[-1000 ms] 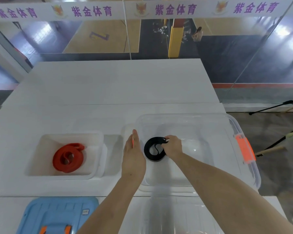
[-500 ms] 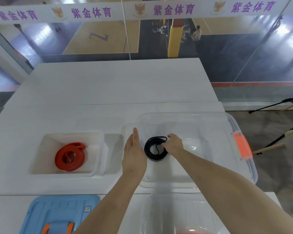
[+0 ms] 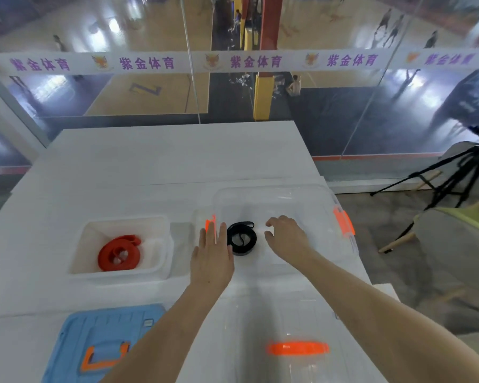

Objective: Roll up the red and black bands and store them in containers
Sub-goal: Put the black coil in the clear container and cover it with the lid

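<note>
Black elastic band (image 3: 244, 251), coiled into a flat spiral, is lying on the floor of the clear plastic storage box (image 3: 315, 197), near its left wall, and neither hand is gripping it. The left hand (image 3: 212, 254) is reaching in flat, fingers straight and pressed together, its edge just beside the coil's left side; I cannot tell whether it is touching the rubber. It is likely acting as a fence, so that the springy roll is not unwinding toward that wall. The right hand (image 3: 286, 239) is hovering just right of the coil, fingers loosely curled and holding nothing, with a clear gap to the band.

An orange latch (image 3: 343, 225) is sitting on the box's right wall, with no lid on the box. To the left, apart from the box, the red elastic band (image 3: 105, 257) is resting coiled in the white rectangular tub (image 3: 122, 275), so each colour is occupying its own container. Nearer the person, a blue plastic lid (image 3: 75, 341) and a clear lid with an orange handle (image 3: 297, 348) are lying on the white surface (image 3: 163, 161), probably awaiting the closing step.
</note>
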